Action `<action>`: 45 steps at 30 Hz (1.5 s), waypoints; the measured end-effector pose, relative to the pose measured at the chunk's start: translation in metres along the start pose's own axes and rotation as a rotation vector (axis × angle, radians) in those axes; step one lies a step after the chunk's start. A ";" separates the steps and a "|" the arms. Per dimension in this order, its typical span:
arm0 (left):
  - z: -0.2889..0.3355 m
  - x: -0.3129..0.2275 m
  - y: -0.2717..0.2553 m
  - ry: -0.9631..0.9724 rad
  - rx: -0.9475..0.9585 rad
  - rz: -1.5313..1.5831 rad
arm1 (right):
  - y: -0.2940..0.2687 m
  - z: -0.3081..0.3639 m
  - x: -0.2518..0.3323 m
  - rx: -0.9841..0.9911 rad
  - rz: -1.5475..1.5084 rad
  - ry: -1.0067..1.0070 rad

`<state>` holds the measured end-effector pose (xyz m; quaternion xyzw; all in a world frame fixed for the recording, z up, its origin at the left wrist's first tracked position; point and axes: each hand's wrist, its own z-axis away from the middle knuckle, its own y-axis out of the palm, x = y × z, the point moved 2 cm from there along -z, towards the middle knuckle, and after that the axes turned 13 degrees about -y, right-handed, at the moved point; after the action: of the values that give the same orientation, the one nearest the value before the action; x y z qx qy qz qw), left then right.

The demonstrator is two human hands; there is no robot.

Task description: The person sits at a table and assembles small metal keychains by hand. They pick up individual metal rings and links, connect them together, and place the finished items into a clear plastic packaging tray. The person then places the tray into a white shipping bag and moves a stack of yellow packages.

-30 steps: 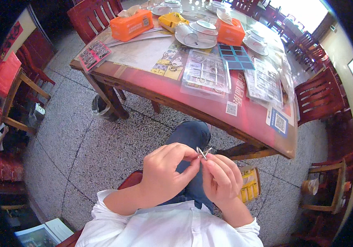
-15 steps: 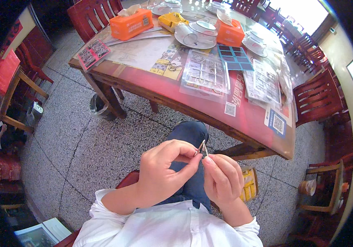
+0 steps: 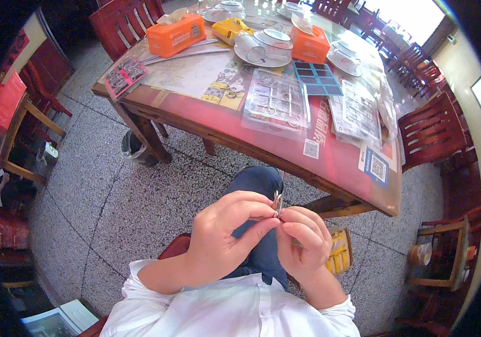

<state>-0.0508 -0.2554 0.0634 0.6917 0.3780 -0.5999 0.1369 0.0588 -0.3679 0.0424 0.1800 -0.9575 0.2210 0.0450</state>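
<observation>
My left hand (image 3: 226, 230) and my right hand (image 3: 305, 241) meet over my lap, fingertips almost touching. Between them they pinch a small shiny metal wire-loop piece (image 3: 278, 201), its narrow end pointing up. Thumb and forefinger of each hand close on its lower part, so its full shape is hidden. On the table (image 3: 195, 121) beyond lie a clear compartment tray (image 3: 277, 101) with metal loops in it and a pink tray (image 3: 126, 77) with several metal pieces.
Two orange tissue boxes (image 3: 176, 36) (image 3: 310, 45), stacked dishes (image 3: 263, 48), a yellow packet (image 3: 232, 30), a blue grid tray (image 3: 318, 78) and bagged sheets (image 3: 358, 115) are on the table. A bin (image 3: 136, 147) stands beneath it; a yellow box (image 3: 339, 251) sits by my right arm.
The metal piece has turned; its two spread arms now look closer together. My right fingers have shifted their grip, with the forefinger stretched further over. The left hand has barely moved.
</observation>
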 end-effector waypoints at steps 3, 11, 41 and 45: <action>-0.001 0.000 0.000 0.048 -0.008 -0.027 | 0.001 0.000 -0.002 -0.015 -0.031 -0.016; -0.003 0.003 0.000 0.018 0.013 0.031 | -0.001 -0.003 -0.003 0.018 -0.078 -0.052; -0.001 0.018 0.003 -0.153 0.157 0.524 | -0.005 -0.002 -0.003 -0.237 -0.493 0.453; 0.000 0.017 0.003 -0.191 0.172 0.594 | -0.004 -0.002 -0.004 -0.156 -0.321 0.243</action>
<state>-0.0484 -0.2514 0.0472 0.7214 0.0931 -0.6256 0.2820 0.0637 -0.3690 0.0450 0.2982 -0.9183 0.1562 0.2085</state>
